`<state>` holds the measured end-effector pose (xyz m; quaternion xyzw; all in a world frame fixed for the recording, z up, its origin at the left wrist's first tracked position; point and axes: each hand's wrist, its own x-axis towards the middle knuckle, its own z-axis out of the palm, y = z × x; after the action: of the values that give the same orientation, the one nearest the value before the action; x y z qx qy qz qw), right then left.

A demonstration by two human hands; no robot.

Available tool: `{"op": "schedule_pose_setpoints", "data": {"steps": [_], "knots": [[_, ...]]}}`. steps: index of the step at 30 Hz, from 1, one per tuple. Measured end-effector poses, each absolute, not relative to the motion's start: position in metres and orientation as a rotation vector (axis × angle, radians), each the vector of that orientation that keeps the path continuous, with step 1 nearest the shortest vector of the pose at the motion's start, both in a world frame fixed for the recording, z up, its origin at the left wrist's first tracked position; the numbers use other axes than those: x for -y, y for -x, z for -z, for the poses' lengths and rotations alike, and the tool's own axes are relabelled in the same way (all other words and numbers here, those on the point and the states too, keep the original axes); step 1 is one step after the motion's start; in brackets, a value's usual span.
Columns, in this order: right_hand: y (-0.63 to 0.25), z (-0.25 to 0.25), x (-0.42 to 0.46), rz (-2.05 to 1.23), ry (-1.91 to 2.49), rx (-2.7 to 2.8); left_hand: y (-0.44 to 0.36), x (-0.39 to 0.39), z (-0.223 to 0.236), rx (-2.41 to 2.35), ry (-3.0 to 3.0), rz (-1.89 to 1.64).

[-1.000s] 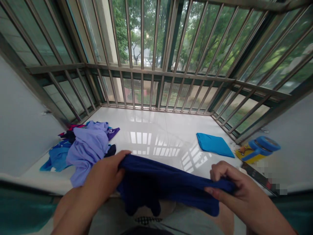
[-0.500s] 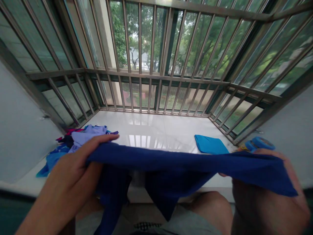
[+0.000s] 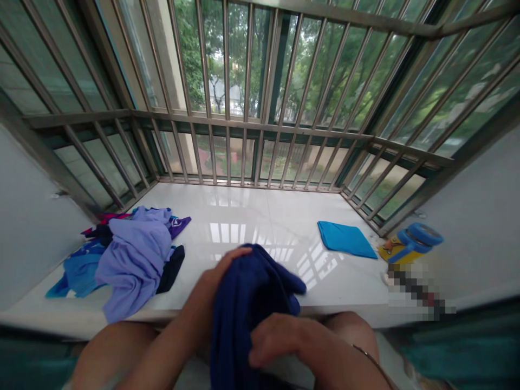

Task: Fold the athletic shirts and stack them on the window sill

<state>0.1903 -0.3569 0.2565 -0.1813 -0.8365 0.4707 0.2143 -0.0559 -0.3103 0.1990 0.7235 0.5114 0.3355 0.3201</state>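
Observation:
A dark blue garment (image 3: pixel 244 309) hangs bunched at the front edge of the white sill (image 3: pixel 260 227). My left hand (image 3: pixel 221 271) grips its top, fingers curled over the cloth. Lower down, my right hand (image 3: pixel 280 338) lies on the hanging part with its fingers bent against the fabric. Both hands are close together near my lap.
A heap of clothes (image 3: pixel 130 252), lilac, blue and dark, lies at the sill's left. A folded turquoise cloth (image 3: pixel 345 238) rests at the right. Beyond it stands a blue and yellow object (image 3: pixel 410 244). Metal window bars (image 3: pixel 244 108) fence the sill on three sides.
The garment was stretched wide between my hands; now it is gathered into a bunch. Both hands have come together at the centre, the right one dropping below the left.

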Motion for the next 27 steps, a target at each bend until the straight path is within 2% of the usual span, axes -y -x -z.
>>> {"op": "schedule_pose_setpoints", "data": {"steps": [3,5,8,12,16,22,27], "knots": [[-0.222,-0.253,0.339,-0.951,0.909,2.149,0.122,0.308,-0.212,-1.841,-1.902,-1.262],[-0.25,-0.233,0.312,-0.691,1.174,2.045,0.17,0.316,-0.216,-2.219,-1.797,-1.306],[-0.299,-0.183,0.254,-0.337,1.52,1.872,0.24,0.321,-0.195,-2.58,-1.567,-1.092],[-0.364,-0.12,0.18,-0.043,2.112,1.718,0.292,0.31,-0.129,-2.715,-1.543,-0.775],[-0.398,-0.086,0.14,0.044,2.346,1.713,0.262,0.307,-0.08,-2.527,-1.686,-0.563],[-0.408,-0.063,0.122,-0.022,2.422,1.721,0.175,0.315,-0.041,-1.974,-1.937,-0.406],[-0.425,-0.059,0.119,-0.053,2.466,1.649,0.151,0.318,-0.009,-1.911,-1.997,-0.216]]}}
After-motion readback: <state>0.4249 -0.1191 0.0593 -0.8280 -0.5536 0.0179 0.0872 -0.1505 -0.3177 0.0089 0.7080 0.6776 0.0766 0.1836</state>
